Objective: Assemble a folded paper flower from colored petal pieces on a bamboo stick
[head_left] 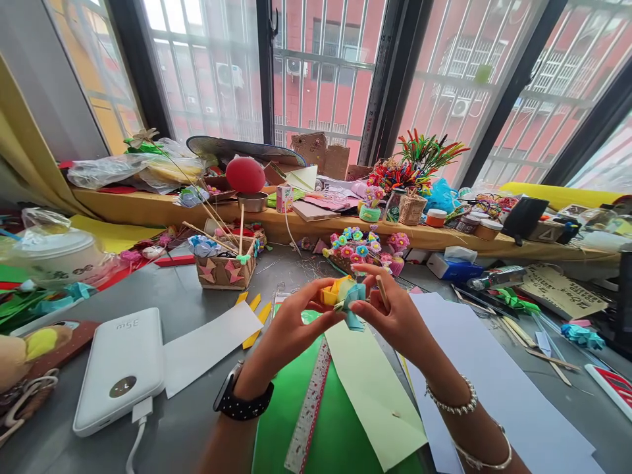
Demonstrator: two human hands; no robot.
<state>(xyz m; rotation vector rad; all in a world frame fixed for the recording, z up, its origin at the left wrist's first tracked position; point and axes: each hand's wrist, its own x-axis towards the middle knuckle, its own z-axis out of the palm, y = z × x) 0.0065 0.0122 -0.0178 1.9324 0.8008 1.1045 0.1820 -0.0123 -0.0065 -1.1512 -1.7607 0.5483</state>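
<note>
Both hands meet above the middle of the desk on a small folded paper piece, yellow and light blue (354,306). My left hand (299,322) pinches its yellow and pale green side between thumb and fingers. On the blue side, the thumb and fingers of my right hand (397,319) press the paper. A thin wooden stick (382,293) also sits between my right fingers. Below lie a green board (276,428), a patterned ruler (309,408) and a pale green paper strip (378,395). Left of my hands are narrow yellow paper strips (255,322).
A white power bank (121,368) with a cable and a white paper strip (212,345) lie left. White sheets (503,395) spread under my right forearm. Behind stand a cardboard box (227,271) with sticks and crocheted flowers (360,247). A crowded ledge (197,209) runs below the windows.
</note>
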